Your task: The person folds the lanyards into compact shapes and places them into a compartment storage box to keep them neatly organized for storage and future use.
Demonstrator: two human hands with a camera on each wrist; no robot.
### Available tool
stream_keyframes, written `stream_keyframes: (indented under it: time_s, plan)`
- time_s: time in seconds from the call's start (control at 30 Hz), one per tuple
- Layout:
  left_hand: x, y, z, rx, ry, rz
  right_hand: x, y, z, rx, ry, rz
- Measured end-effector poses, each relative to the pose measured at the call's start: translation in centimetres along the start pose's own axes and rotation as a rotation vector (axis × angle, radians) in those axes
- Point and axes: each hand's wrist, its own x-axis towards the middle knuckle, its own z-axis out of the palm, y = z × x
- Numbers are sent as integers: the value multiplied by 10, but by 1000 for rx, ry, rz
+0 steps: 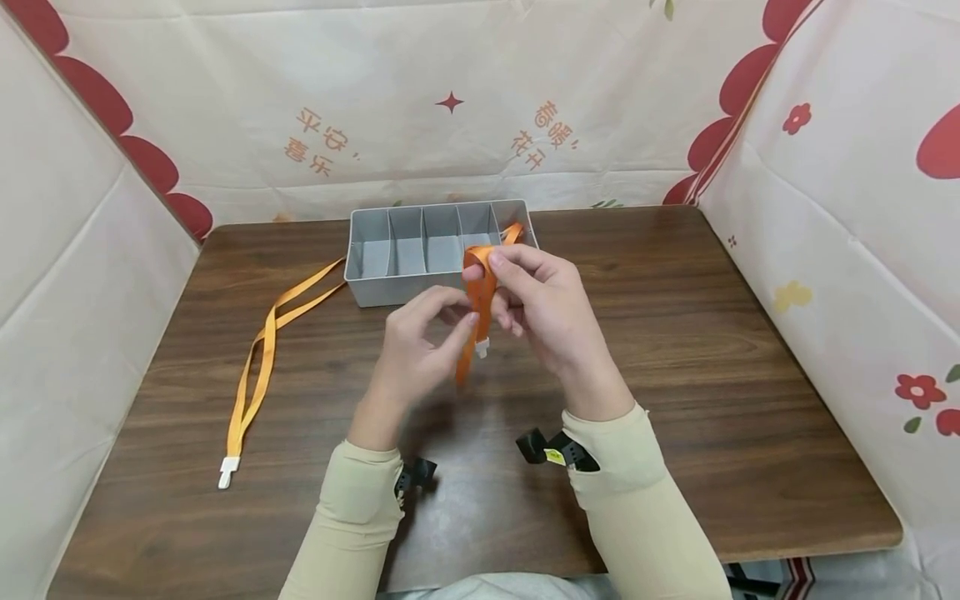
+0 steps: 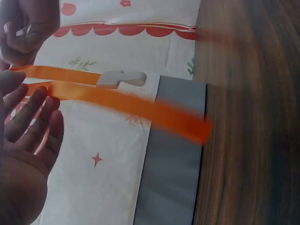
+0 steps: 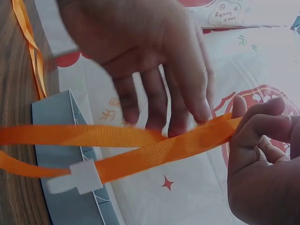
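Observation:
My right hand (image 1: pixel 551 312) pinches a folded orange lanyard (image 1: pixel 482 292) between thumb and fingers, in front of the grey divided box. The lanyard's strap hangs down in a loop, with a white plastic clip (image 3: pixel 86 177) at its lower part. My left hand (image 1: pixel 423 342) is beside the hanging strap, its fingertips right at it. In the right wrist view the left hand's fingers (image 3: pixel 154 101) are fairly straight and loosely spread along the strap. The left wrist view shows the strap's loop end blurred.
The grey box (image 1: pixel 390 290) with several compartments stands at the back of the wooden table (image 1: pixel 675 375). An orange strap loop (image 1: pixel 513 233) shows in its rightmost compartment. A yellow-orange lanyard (image 1: pixel 267 342) with a white clip (image 1: pixel 228 471) lies at left, reaching the box. Printed cloth surrounds the table.

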Motion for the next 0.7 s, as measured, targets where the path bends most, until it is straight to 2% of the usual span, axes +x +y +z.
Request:
stream_keyframes:
  time_s: [0.1, 0.2, 0.3, 0.43, 0.5, 0.57, 0.7]
  plan:
    - [-1, 0, 6, 13, -6, -18, 0, -1, 0, 16, -12, 11]
    - [1, 2, 9, 2, -46, -55, 0, -1, 0, 26, -25, 20]
    - [1, 3, 9, -62, -123, -151, -1, -2, -1, 29, -39, 15]
    - [-2, 0, 5, -150, -256, -324, -2, -3, -3, 24, -59, -12]
    - [-4, -1, 4, -200, -311, -390, -2, -4, -4, 15, -56, -32]
    - [-5, -2, 3, -242, -342, -419, -2, -5, -6, -6, -44, -48]
    - [-6, -3, 1, -283, -350, -429, -2, -5, -9, -60, 9, -76]
